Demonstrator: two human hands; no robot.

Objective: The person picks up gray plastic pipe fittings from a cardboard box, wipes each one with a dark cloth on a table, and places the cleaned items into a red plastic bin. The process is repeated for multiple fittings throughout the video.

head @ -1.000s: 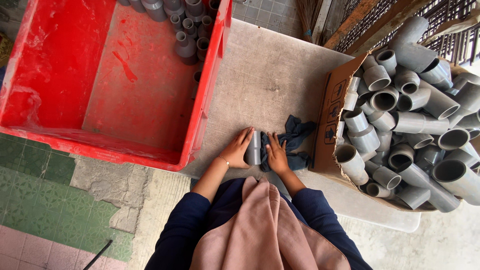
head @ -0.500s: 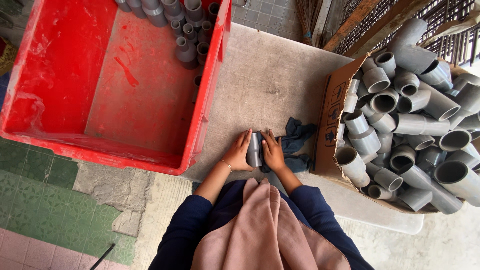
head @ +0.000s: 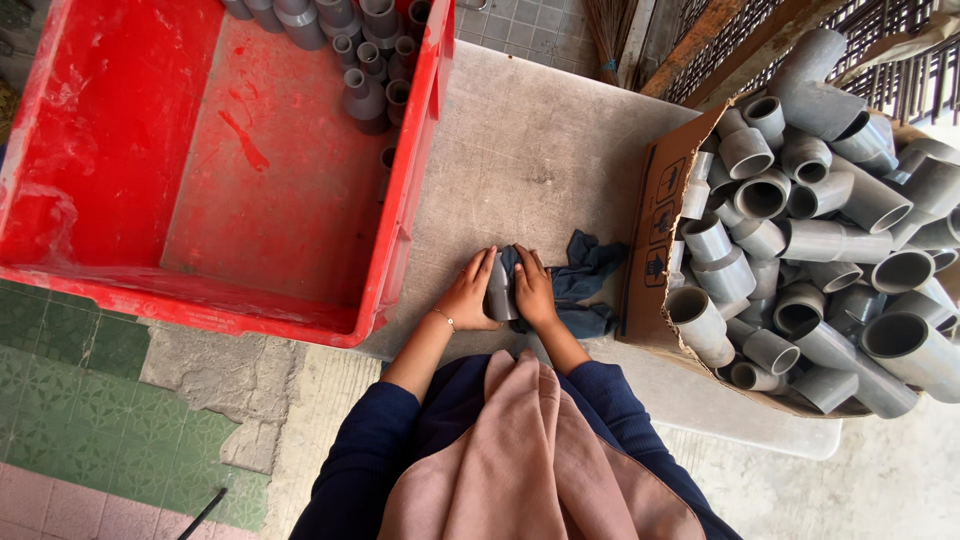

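- Left hand and right hand stay clasped around the grey pipe fitting, as before.
- Blue cloth right, unmoved.
- Red crate left.

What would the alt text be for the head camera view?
Both hands, left hand and right hand, clasp a grey pipe fitting on a blue cloth, between a red crate and a cardboard box of fittings.

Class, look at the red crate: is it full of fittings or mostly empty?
Mostly empty: the red crate shows bare floor, with grey fittings only at its far end.
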